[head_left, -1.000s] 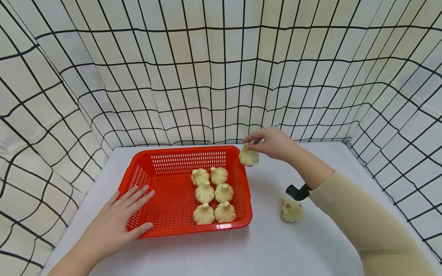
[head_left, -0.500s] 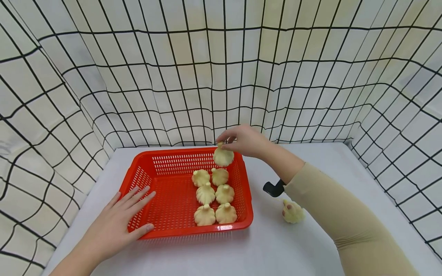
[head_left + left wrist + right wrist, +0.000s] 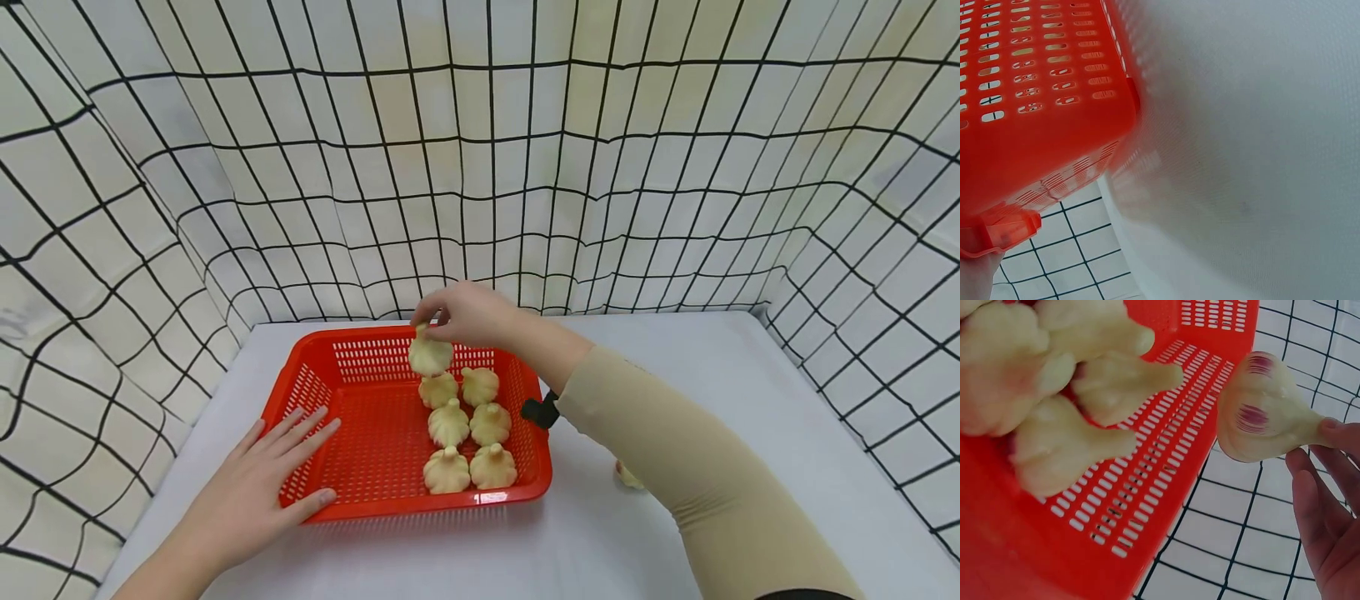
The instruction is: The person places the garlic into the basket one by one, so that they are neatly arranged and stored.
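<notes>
A garlic bulb [image 3: 430, 354] hangs over the back of the red basket [image 3: 375, 505], pinched by its stem between the thumb and fingers of my right hand [image 3: 468, 315]. Purple streaks mark this bulb in the right wrist view. Below it, several garlic bulbs [image 3: 449, 425] stand in two columns in the basket's right half. My left hand [image 3: 255, 479] rests with straight, spread fingers on the basket's left rim. In the left wrist view only a bit of that hand [image 3: 977, 275] shows at the rim.
One more garlic bulb [image 3: 628, 477] lies on the white table [image 3: 592, 542] right of the basket, mostly hidden by the right sleeve [image 3: 660, 442]. A black wrist strap part [image 3: 542, 410] sits at the right wrist. White walls with black netting [image 3: 487, 167] enclose the table.
My right hand has carried the garlic bulb leftward, from outside the basket's right rim to over its back middle. The sleeve now covers most of the bulb on the table. The left hand stays put.
</notes>
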`<state>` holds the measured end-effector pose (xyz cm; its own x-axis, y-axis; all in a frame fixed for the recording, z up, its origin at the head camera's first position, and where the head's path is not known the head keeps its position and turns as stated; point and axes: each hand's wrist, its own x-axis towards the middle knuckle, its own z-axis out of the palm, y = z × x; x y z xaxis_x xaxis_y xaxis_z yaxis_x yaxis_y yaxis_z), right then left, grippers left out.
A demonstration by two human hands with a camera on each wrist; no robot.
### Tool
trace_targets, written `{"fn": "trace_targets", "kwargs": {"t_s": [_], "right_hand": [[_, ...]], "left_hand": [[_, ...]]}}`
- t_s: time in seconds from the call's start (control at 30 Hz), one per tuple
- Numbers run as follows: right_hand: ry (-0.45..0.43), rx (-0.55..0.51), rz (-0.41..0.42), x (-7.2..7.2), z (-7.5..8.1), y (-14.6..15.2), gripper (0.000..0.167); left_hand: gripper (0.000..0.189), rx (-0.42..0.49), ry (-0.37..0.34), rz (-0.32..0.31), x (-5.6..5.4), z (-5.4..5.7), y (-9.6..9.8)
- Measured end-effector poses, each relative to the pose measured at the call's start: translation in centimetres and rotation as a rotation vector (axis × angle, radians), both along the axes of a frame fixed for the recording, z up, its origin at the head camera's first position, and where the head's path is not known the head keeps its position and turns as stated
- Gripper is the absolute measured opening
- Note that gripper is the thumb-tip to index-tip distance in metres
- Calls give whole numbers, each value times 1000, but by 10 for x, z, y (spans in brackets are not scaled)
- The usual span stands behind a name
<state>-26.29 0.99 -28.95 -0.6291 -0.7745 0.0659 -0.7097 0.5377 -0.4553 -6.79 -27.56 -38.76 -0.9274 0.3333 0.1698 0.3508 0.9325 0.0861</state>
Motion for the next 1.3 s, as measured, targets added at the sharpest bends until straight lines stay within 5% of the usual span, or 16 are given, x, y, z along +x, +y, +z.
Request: {"fn": "trace_targets", "kwargs": {"t_s": [0.6, 1.3], "right_hand": [[108, 206, 124, 5, -24, -62, 26], [137, 389, 137, -1, -49, -70, 25]], "left_hand": [[80, -5, -27, 14, 0, -2, 0], [80, 8, -16, 11, -1, -3, -2]]}}
